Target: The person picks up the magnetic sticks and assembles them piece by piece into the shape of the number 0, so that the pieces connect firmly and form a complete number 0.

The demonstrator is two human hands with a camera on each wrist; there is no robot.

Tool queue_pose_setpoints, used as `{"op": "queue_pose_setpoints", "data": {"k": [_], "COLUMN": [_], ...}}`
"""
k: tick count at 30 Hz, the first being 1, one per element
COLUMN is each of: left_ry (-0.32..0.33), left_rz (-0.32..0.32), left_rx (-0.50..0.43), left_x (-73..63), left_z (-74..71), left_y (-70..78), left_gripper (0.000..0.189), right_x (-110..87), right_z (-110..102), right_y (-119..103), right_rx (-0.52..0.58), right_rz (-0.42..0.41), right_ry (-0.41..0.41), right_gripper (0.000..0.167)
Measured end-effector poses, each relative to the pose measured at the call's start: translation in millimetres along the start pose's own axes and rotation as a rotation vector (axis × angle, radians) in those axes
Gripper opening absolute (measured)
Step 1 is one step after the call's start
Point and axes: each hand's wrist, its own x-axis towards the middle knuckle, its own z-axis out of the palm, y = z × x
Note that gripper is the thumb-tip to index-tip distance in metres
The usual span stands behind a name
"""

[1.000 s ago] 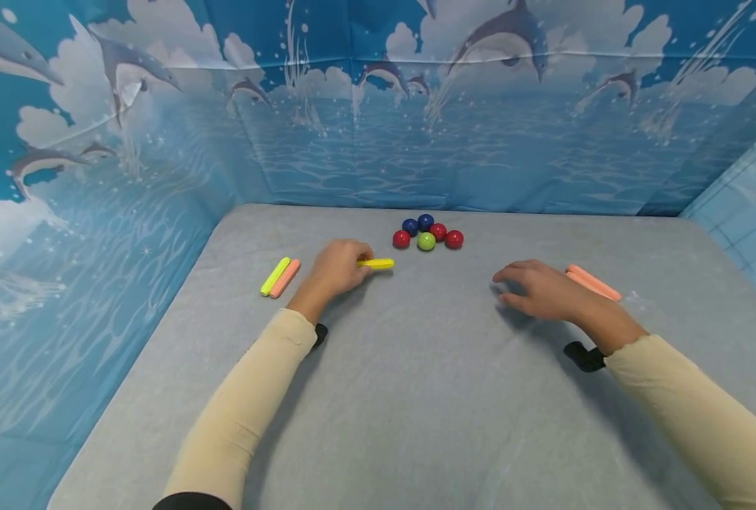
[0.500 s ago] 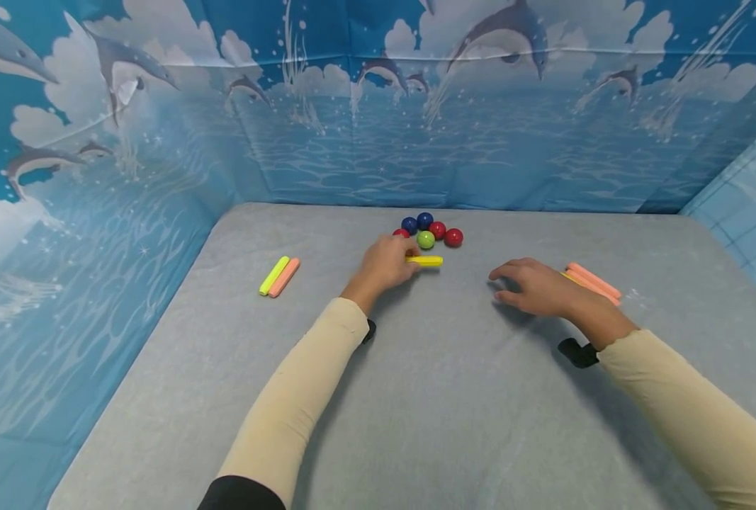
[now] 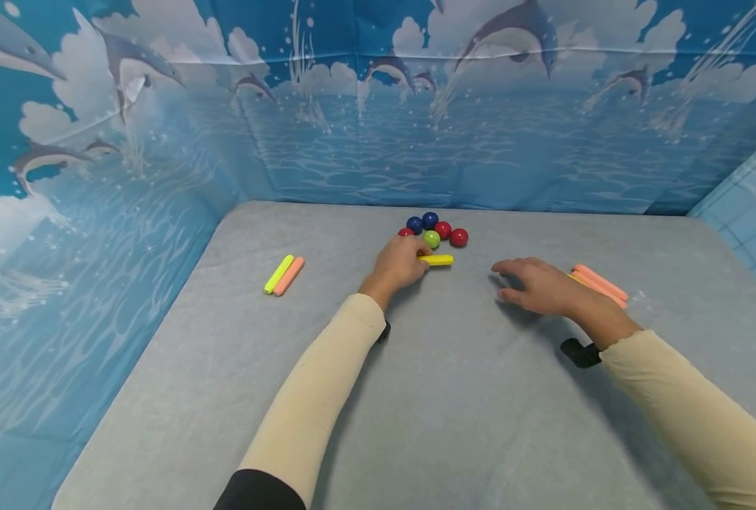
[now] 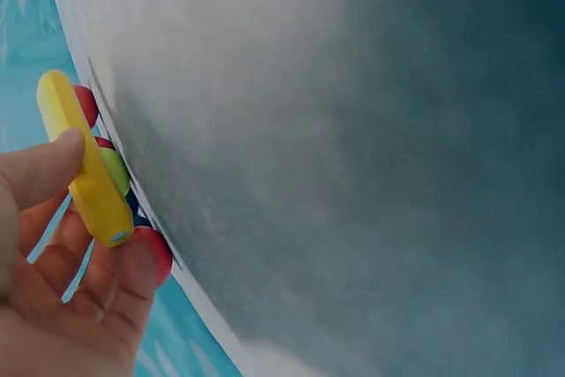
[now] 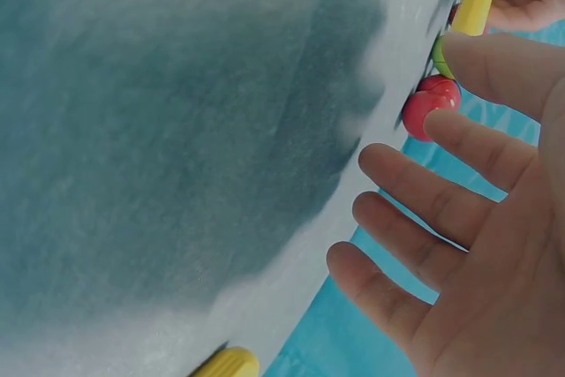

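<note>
In the head view my left hand (image 3: 399, 263) is in front of a cluster of small balls and pinches a short yellow stick (image 3: 438, 260) that points to the right. Up close, the yellow stick (image 4: 79, 161) is chunky and faceted, with my thumb over its side. Behind it are red, green and blue balls; the leftmost red ball (image 3: 406, 231) is partly hidden by the hand. My right hand (image 3: 533, 283) hovers, fingers spread and relaxed, holding nothing. Beside its wrist lie orange sticks (image 3: 599, 278), with a yellow one (image 5: 231, 364) partly hidden.
A lime stick (image 3: 278, 274) and an orange stick (image 3: 289, 276) lie side by side at the left of the grey table (image 3: 454, 411). Blue dolphin-print curtains (image 3: 378, 156) stand along the back and left edges.
My left hand has moved right with the yellow stick, from beside the left pair of sticks to just before the balls, slowing lately. The right hand has barely moved.
</note>
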Motion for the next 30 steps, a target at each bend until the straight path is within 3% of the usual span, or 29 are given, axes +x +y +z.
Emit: {"op": "queue_pose_setpoints", "data": {"k": [13, 21, 26, 30], "left_ry": [-0.012, -0.041, -0.069, -0.07], "left_rz": [-0.001, -0.002, -0.041, -0.062], "left_rx": [0.023, 0.022, 0.009, -0.008], "left_x": [8.4, 13.8, 15.0, 15.6], "left_z": [0.7, 1.7, 3.0, 4.8], "left_y": [3.9, 8.1, 10.7, 11.0], "left_gripper": [0.021, 0.023, 0.021, 0.021], "right_x": [7.7, 25.1, 35.5, 44.1], "right_z": [-4, -8, -7, -8], "right_y": [4, 0, 1, 3], "right_rx": [-0.007, 0.017, 0.057, 0.116], "right_rz": [-0.029, -0.006, 0.011, 0.072], "right_ry": [0.009, 0.015, 0.026, 0.064], "right_gripper": [0.047, 0.046, 0.042, 0.039]}}
